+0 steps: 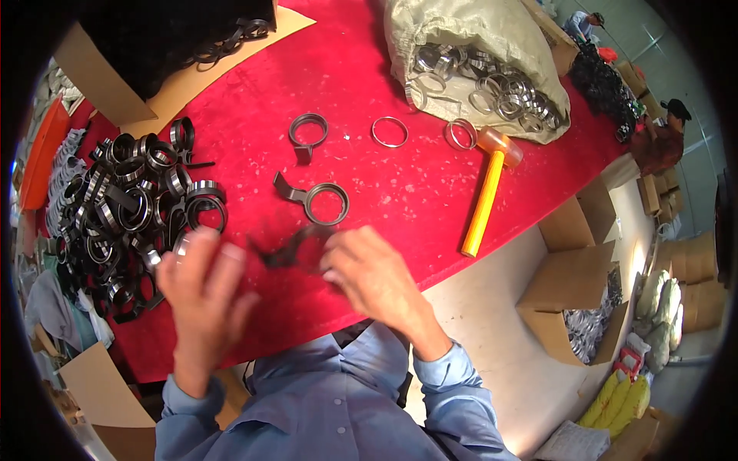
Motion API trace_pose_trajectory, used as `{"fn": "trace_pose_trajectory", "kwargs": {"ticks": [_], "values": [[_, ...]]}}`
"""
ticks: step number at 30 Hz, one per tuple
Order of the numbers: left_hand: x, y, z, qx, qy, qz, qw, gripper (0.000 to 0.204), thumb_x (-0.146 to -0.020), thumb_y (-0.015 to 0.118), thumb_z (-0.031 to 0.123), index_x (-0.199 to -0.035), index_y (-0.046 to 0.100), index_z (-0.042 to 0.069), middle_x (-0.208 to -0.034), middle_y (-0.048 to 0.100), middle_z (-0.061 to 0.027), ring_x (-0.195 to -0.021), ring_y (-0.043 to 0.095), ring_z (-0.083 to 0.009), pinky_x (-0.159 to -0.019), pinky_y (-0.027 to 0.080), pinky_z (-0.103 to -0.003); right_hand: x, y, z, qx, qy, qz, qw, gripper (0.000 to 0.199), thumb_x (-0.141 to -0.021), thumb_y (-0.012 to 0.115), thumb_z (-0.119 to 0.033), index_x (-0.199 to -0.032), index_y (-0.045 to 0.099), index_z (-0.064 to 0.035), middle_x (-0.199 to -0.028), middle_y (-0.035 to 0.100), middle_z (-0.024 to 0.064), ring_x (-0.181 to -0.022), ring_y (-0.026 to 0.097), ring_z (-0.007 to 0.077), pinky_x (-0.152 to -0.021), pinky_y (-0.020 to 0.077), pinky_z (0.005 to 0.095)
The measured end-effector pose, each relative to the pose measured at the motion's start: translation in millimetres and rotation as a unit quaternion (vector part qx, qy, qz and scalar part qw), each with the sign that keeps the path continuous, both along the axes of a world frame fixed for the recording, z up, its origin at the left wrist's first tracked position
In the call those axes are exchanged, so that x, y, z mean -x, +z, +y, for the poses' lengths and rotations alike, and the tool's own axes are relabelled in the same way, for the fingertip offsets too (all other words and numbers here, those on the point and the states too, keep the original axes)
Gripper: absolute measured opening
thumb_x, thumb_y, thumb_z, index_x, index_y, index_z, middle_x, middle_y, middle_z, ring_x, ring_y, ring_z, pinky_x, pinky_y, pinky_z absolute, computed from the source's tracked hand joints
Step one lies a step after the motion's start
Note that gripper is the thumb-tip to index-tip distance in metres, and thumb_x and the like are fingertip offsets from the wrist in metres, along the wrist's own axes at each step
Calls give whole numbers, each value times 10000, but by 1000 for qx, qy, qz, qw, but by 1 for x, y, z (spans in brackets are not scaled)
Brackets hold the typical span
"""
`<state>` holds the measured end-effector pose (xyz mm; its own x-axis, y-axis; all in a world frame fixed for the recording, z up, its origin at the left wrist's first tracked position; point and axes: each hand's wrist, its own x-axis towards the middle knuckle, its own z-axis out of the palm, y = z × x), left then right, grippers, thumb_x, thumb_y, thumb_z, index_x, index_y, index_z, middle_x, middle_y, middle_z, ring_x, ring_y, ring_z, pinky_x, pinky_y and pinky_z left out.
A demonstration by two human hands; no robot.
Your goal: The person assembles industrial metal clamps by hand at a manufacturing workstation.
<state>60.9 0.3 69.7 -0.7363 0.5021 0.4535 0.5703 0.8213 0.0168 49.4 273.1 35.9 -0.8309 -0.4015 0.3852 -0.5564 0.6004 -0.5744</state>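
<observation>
The right grip (370, 270) grasps a blurred, black, tabbed ring (285, 254); the left grip (206, 290) is released.

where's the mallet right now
In the head view, the mallet lies right of centre on the red table, its head beside a metal ring near the sack.
</observation>
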Motion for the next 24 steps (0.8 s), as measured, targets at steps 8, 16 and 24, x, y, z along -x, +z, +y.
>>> {"fn": "trace_pose_trajectory", "kwargs": {"ticks": [8, 16, 24], "values": [[-7, -42, 23, -118, -48, -205, 970, 341, -715, 787, 91, -1026, 657, 35, -895, 671, -76, -907, 639, -258, -1033, 335, -562, 34, 24, -6, 161, 130, -202, 957, 253, -865, 681, -136, -1096, 643, -39, -1075, 637, 119, -1003, 628, 277, -862, 513, 388], [-10, -95, -4, -355, 20, -228, 906, 265, -747, 810, 117, -946, 647, 56, -770, 655, -84, -694, 602, -310, -716, 478, -406, 122, -75, 78, -136, -228, 80, 961, 339, -829, 685, -64, -1154, 610, -3, -1184, 586, 213, -1003, 579, 386, -863, 500, 474], [-20, -88, -65, -184, 112, -84, 973, 278, -764, 804, 122, -950, 614, 42, -811, 599, -103, -764, 526, -315, -677, 430, -419, 36, -38, 82, -145, -142, -35, 979, 167, -771, 702, 6, -922, 665, -55, -930, 622, 116, -870, 594, 349, -761, 511, 432]]}}
